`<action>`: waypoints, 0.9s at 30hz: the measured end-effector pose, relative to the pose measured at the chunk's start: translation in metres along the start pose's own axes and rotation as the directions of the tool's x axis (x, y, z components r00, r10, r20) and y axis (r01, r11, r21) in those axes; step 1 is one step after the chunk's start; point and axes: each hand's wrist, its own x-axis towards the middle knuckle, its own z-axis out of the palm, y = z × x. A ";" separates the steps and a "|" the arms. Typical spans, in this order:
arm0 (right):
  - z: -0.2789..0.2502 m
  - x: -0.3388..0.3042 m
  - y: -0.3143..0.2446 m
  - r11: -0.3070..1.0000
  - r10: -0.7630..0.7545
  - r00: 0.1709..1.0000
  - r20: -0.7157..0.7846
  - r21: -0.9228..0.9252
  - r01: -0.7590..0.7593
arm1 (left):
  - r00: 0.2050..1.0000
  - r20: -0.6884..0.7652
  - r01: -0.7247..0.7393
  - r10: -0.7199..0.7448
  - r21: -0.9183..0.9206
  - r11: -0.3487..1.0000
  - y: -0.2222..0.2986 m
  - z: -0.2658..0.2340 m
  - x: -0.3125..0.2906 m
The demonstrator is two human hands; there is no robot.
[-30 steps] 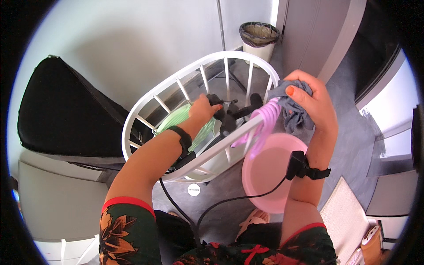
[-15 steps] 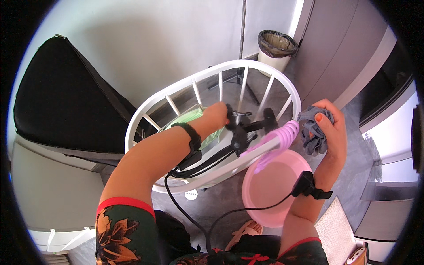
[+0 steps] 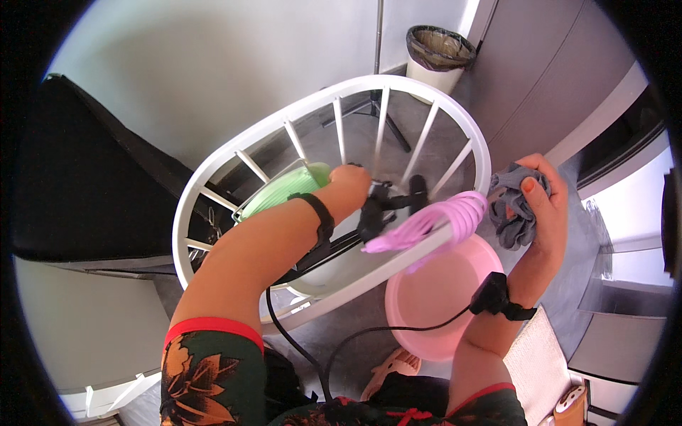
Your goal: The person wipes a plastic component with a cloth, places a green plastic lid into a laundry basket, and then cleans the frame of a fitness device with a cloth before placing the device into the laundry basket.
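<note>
My left hand reaches over a white railed frame, its fingers curled at a black jointed device with arms and knobs. The fingertips are mostly hidden, so I cannot tell how firmly they hold it. A light green ribbed thing with a thin wire frame lies beneath my left wrist. On the right, my right hand is closed around a crumpled grey cloth, outside the frame's right end. Between the hands, a bunch of lilac loops hangs over the frame's near right rail.
A pink basin stands on the floor below the frame. Behind it are a lined waste bin and a thin black stand. A large black case is at the left. Black cables run from my wristbands toward my body.
The white frame has shifted and tilted in the view, its left end now farther left. The black device and lilac loops have moved slightly with it. My right hand keeps the grey cloth.
</note>
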 end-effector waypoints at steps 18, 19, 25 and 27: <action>-0.001 -0.004 -0.010 0.992 -0.039 0.999 -0.023 0.123 0.041 | 0.827 0.316 -0.482 0.464 -0.023 0.876 -0.029 -0.064 -0.019; 0.001 -0.006 -0.010 0.990 -0.053 0.998 -0.043 0.130 0.058 | 0.852 0.265 -0.445 0.451 -0.088 0.891 -0.034 -0.078 -0.028; 0.003 -0.023 -0.031 0.937 -0.089 0.991 -0.104 0.329 0.119 | 0.899 0.080 -0.407 0.431 -0.212 0.889 -0.052 -0.138 -0.099; 0.007 -0.031 -0.038 0.908 -0.110 0.989 -0.104 0.395 0.142 | 0.912 0.069 -0.383 0.404 -0.206 0.900 -0.053 -0.154 -0.133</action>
